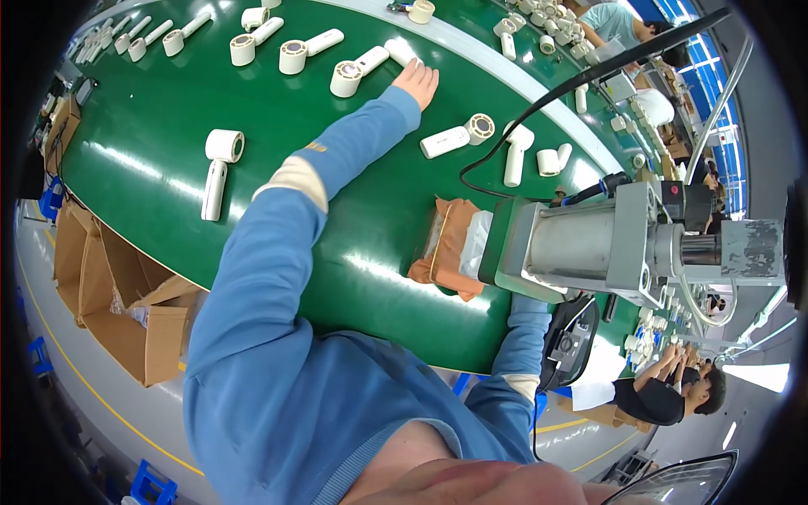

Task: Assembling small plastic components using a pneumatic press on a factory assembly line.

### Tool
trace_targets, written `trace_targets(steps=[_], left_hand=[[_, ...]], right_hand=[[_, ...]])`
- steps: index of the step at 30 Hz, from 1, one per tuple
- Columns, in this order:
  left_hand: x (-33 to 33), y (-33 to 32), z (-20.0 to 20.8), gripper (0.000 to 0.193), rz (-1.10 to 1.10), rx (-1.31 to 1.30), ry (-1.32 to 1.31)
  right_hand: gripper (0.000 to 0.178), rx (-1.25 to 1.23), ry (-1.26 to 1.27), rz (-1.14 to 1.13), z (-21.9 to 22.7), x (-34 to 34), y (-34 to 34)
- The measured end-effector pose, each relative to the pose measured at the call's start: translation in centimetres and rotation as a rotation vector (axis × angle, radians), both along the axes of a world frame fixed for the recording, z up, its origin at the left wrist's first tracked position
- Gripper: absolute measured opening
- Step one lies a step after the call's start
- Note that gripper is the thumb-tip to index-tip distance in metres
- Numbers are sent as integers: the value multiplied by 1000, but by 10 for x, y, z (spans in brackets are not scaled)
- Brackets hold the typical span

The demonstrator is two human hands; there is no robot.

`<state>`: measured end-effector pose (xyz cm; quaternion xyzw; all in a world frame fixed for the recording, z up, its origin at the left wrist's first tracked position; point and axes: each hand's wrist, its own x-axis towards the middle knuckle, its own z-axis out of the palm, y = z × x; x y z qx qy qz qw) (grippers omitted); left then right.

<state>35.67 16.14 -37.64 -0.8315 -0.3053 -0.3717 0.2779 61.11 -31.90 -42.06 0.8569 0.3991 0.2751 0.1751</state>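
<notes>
My left arm stretches across the green table. At its end my left hand (pixel 417 82) has its fingers closed over the near end of a white handheld fan (pixel 401 50); the palm hides part of that fan. Just left of it lies another handheld fan (pixel 347 77) with a round head. To the right of the hand, a fan (pixel 446 141) rests on its side. My right sleeve (pixel 527 324) runs up beneath the grey metal press (pixel 572 244), which hides my right hand. Beside the press sits a block wrapped in brown cloth (pixel 454 248).
Several more fans line the far edge, and one fan (pixel 224 160) lies apart on the left. A black cable (pixel 581 80) arcs over the right side. Cardboard boxes (pixel 118 328) stand on the floor at left. A co-worker in black (pixel 656 400) works at right.
</notes>
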Motion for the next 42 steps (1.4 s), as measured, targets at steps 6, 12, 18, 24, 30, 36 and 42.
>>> trace_targets(steps=[6, 12, 18, 24, 30, 36, 42], left_hand=[[-5, 10, 50, 71, -71, -517, -55], [-136, -86, 126, 88, -588, -1120, -645], [-230, -186, 107, 94, -521, -1098, -509], [-272, -194, 84, 92, -291, -1139, -216], [-239, -197, 98, 87, -813, -1293, -552], [-179, -223, 103, 86, -969, -1317, -438], [-153, -232, 92, 89, -939, -1231, -248]], right_hand=[[65, -327, -220, -155, 31, -11, 21], [64, -1401, -2124, -400, 10, 35, 22], [64, -1652, -2624, -444, 78, -38, 66], [70, -1651, -2603, -322, 95, -54, 95], [65, -1231, -2579, -669, 49, -31, 73], [64, -1273, -2487, -566, 27, 6, 46], [68, -1406, -2391, -195, 70, -36, 48]])
